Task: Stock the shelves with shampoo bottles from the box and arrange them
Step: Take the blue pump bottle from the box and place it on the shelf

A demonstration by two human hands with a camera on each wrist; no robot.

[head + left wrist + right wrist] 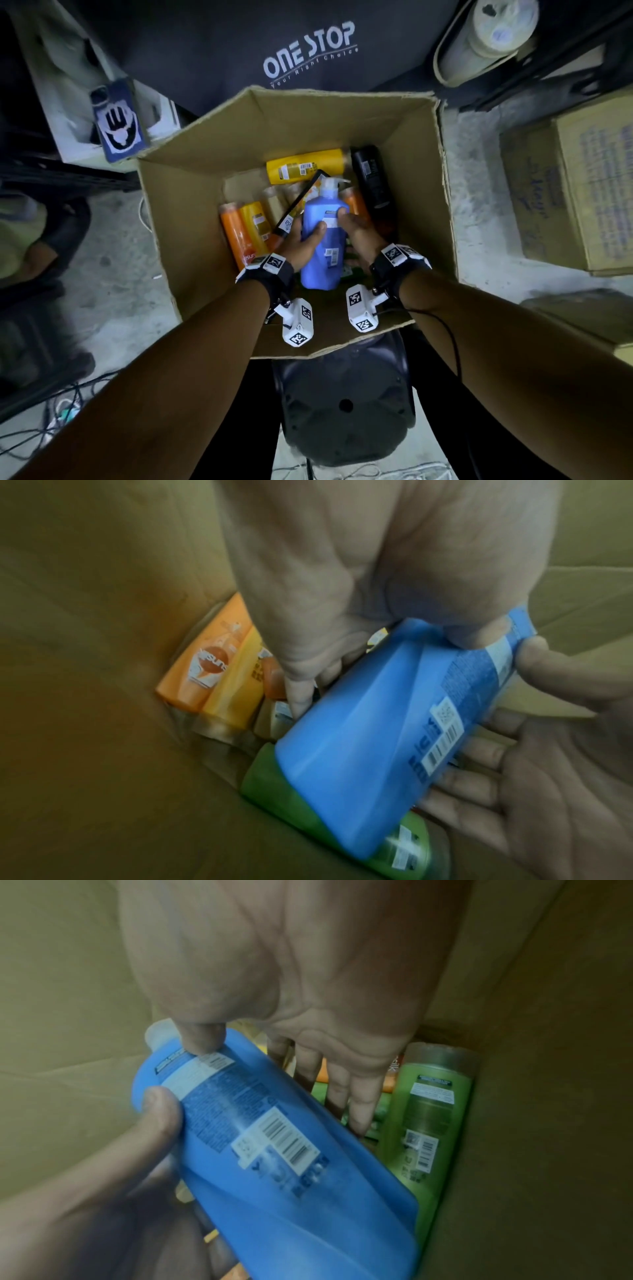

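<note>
Blue pump bottle [323, 236] (label side up) gripped by left hand [303, 241] and right hand [356, 226], inside cardboard box [191, 192], yellow bottle [305, 166] at twelve o'clock

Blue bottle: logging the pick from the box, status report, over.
Left hand and right hand both grip blue bottle. Bottle inside cardboard box, above other bottles. Nothing blocking.

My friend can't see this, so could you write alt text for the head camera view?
Both hands, left hand and right hand, grip a blue pump bottle inside an open cardboard box holding orange, yellow and black bottles.
</note>
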